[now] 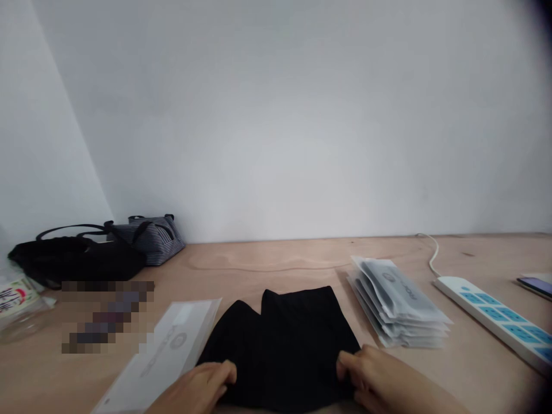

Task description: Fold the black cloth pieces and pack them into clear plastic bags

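A pair of black shorts (288,345) lies spread on the wooden table, its two legs pointing away from me. My left hand (200,384) is closed on the left edge of the shorts, near the waist end. On the opposite edge, my right hand (371,372) pinches the fabric between bent fingers. Partly under the left side of the shorts is a frosted plastic bag (166,345) with grey printing, lying flat. To the right rises a stack of similar frosted bags (399,299), the top ones with dark contents.
Behind the stack's right side runs a white power strip (495,316) with blue sockets and a white cord (434,253). A phone (537,286) lies at far right. Back left are a black bag (77,259) and a striped bag (157,238); a clear plastic container (21,313) sits at left.
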Demonstrator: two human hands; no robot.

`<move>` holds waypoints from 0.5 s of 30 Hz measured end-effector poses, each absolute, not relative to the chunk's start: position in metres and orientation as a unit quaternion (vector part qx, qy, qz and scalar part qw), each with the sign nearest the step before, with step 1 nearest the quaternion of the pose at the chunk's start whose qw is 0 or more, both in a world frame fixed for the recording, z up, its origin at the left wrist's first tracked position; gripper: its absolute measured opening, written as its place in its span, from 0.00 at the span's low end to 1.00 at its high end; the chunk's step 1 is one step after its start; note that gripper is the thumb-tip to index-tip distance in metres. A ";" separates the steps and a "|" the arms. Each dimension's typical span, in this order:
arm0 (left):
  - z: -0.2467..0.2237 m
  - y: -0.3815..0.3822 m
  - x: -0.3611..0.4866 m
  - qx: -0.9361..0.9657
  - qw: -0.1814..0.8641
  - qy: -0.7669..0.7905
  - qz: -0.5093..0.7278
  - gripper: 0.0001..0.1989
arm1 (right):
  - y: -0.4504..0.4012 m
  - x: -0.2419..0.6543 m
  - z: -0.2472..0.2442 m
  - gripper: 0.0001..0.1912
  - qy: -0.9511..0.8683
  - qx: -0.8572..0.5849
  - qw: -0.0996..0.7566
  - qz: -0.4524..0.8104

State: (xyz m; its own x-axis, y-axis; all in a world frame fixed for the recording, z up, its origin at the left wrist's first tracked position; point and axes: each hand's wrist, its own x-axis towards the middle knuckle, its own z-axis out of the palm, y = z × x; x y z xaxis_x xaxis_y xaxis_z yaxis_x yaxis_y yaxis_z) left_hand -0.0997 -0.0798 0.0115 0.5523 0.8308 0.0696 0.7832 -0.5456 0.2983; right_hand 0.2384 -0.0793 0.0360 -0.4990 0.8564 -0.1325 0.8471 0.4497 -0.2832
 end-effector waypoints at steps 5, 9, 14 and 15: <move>0.038 -0.043 -0.083 0.860 -0.012 0.507 0.058 0.13 | -0.034 0.223 0.049 0.21 -0.857 -0.512 0.025 -0.051; 0.041 0.000 -0.067 0.817 -0.073 0.568 0.059 0.14 | 0.018 0.205 0.044 0.18 -0.838 -0.534 0.028 -0.106; 0.018 0.036 -0.055 0.781 -0.088 0.615 0.060 0.15 | 0.057 0.195 0.017 0.16 -0.816 -0.566 0.046 -0.105; 0.013 0.038 -0.053 0.772 -0.096 0.624 0.066 0.15 | 0.060 0.194 0.010 0.16 -0.810 -0.574 0.054 -0.105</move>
State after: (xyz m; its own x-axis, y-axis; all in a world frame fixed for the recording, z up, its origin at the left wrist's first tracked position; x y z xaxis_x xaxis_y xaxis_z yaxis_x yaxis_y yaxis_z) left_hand -0.0527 0.0385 0.0131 0.2115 0.9520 0.2215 0.9772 -0.2016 -0.0667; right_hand 0.1942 0.0599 0.0104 -0.3348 0.9191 0.2078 0.9417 0.3184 0.1091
